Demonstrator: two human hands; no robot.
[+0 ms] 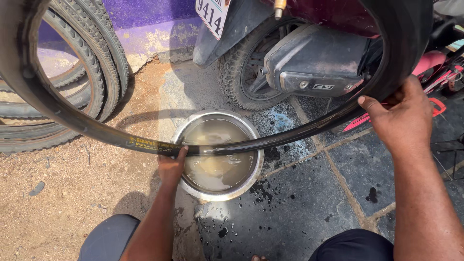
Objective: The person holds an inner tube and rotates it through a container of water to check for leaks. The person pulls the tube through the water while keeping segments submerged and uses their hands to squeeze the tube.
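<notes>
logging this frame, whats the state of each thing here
inner tube: inflated, held over the basin by both hands
left hand: gripping the tube at the basin rim
right hand: gripping the tube
steel basin: on the ground, filled with murky water
scooter: parked
tyres: leaning against the wall

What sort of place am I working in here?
Likely an outdoor roadside tyre repair spot. Both hands, left hand and right hand, hold a black inner tube over a metal basin of water; spare tyres lean by the wall, and a scooter's rear wheel stands close.
</notes>
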